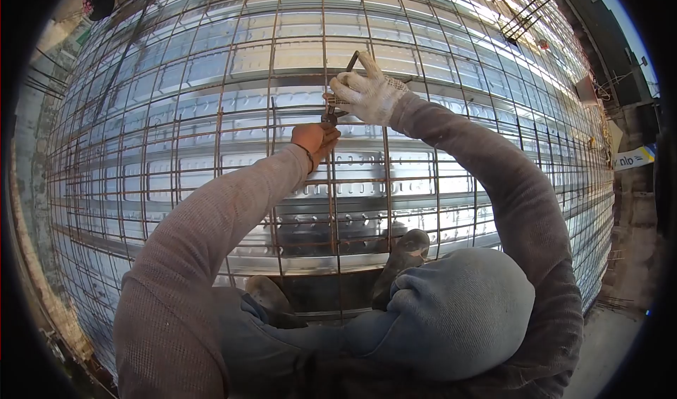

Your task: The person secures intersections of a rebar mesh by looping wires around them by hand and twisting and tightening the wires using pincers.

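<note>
In a white, dirt-marked glove, my right hand [370, 92] grips what look like tying pincers [352, 62]. One dark handle sticks up past the fingers, and the jaws are down at a crossing of the rebar mesh [387, 180]. Just below the jaws, my bare left hand [314, 139] is closed with its fingertips at the same crossing. Whatever it pinches, perhaps a thin wire, is too small and hidden to make out. A dark band circles the left wrist.
Ridged shiny metal decking [416, 166] lies under the mesh. My boots [410, 247] are among the bars close to my knees. Several bar ends [522, 25] stick up at the upper right. Part of another person [99, 0] shows at the top left.
</note>
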`<control>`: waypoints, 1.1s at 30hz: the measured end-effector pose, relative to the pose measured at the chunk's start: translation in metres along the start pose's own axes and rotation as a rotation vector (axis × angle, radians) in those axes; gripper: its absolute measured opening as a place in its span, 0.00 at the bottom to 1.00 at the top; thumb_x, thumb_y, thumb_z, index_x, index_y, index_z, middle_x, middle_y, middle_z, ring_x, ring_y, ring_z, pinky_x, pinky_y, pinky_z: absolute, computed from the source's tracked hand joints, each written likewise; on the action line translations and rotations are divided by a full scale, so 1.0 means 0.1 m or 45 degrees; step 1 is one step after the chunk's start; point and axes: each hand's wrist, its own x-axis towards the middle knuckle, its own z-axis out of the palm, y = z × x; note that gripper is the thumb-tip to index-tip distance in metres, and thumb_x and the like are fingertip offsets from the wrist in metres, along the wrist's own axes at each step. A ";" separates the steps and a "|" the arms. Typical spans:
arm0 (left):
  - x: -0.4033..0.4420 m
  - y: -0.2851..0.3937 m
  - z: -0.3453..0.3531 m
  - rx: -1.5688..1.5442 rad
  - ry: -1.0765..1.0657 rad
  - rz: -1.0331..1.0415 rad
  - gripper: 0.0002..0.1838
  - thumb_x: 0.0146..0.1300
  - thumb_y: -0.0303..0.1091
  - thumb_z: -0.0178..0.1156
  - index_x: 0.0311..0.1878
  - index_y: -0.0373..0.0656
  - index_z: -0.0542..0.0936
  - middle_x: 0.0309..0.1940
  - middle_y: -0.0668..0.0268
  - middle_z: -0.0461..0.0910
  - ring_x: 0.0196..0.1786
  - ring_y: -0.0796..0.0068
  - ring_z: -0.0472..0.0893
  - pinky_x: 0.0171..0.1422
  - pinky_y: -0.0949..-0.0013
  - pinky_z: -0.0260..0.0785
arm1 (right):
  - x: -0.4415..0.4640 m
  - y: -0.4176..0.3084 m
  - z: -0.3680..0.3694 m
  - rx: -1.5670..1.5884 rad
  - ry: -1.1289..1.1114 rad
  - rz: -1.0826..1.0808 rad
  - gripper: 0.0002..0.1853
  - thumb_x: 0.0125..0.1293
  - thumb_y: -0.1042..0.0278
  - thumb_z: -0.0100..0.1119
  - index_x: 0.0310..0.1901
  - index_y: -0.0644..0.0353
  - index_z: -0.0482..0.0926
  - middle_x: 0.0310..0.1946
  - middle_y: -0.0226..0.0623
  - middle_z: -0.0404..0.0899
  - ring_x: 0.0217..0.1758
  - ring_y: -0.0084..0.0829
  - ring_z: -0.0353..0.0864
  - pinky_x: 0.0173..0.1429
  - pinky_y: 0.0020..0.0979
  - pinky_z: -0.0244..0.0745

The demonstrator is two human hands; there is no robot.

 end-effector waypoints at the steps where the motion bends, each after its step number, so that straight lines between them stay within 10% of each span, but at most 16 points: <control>1: -0.16 0.15 0.24 0.183 0.166 -0.044 0.24 0.73 0.20 0.43 0.70 0.29 0.67 0.68 0.50 0.74 0.71 0.60 0.77 0.75 0.61 0.75 | 0.02 -0.01 0.00 0.007 -0.005 0.001 0.17 0.66 0.51 0.64 0.53 0.44 0.87 0.57 0.26 0.73 0.64 0.27 0.72 0.77 0.65 0.58; 6: -0.27 0.23 0.29 0.202 0.159 -0.117 0.31 0.61 0.12 0.40 0.69 0.31 0.68 0.62 0.52 0.77 0.68 0.60 0.79 0.73 0.62 0.76 | 0.10 -0.01 -0.06 0.087 0.039 0.017 0.16 0.65 0.53 0.67 0.51 0.48 0.88 0.52 0.27 0.77 0.63 0.28 0.74 0.77 0.70 0.57; 18: -0.11 0.26 0.08 0.249 0.399 -0.150 0.17 0.77 0.28 0.43 0.63 0.36 0.73 0.57 0.54 0.83 0.60 0.62 0.85 0.63 0.60 0.82 | 0.19 0.03 -0.15 -0.050 -0.220 0.071 0.14 0.61 0.65 0.66 0.48 0.54 0.89 0.46 0.32 0.81 0.61 0.43 0.78 0.61 0.53 0.73; 22: 0.18 0.28 -0.34 0.742 0.338 -0.046 0.14 0.78 0.35 0.48 0.58 0.41 0.79 0.55 0.59 0.85 0.57 0.67 0.86 0.53 0.65 0.82 | 0.42 0.06 -0.38 -0.232 -0.164 -0.195 0.10 0.63 0.68 0.65 0.43 0.61 0.89 0.46 0.36 0.83 0.57 0.39 0.80 0.54 0.49 0.77; 24: 0.94 0.27 -0.95 2.742 0.172 0.258 0.14 0.72 0.39 0.58 0.40 0.42 0.89 0.40 0.63 0.91 0.40 0.69 0.90 0.38 0.62 0.82 | 0.50 0.02 -0.49 -0.359 -0.225 -0.228 0.09 0.64 0.68 0.65 0.41 0.62 0.89 0.45 0.37 0.85 0.53 0.37 0.83 0.50 0.47 0.79; 26: 1.58 0.16 -1.83 2.520 -0.053 0.758 0.13 0.68 0.44 0.63 0.40 0.46 0.91 0.41 0.62 0.91 0.43 0.64 0.90 0.45 0.58 0.81 | 0.54 0.00 -0.54 -0.128 -1.117 0.077 0.08 0.65 0.67 0.64 0.36 0.61 0.89 0.46 0.42 0.88 0.46 0.35 0.88 0.46 0.47 0.82; 30: 0.88 0.52 -1.37 1.831 0.401 0.517 0.08 0.69 0.26 0.61 0.38 0.32 0.87 0.35 0.59 0.89 0.38 0.68 0.90 0.35 0.69 0.81 | -0.24 -0.08 -0.14 0.188 -0.955 0.479 0.14 0.70 0.68 0.57 0.52 0.62 0.83 0.44 0.47 0.87 0.48 0.46 0.89 0.50 0.45 0.84; 33: 0.60 0.79 -1.31 2.162 0.304 0.591 0.10 0.68 0.33 0.65 0.39 0.36 0.89 0.37 0.59 0.90 0.42 0.65 0.91 0.41 0.64 0.83 | -0.53 -0.37 0.05 0.252 -0.856 0.699 0.13 0.70 0.66 0.58 0.53 0.59 0.82 0.45 0.46 0.86 0.52 0.44 0.87 0.54 0.45 0.81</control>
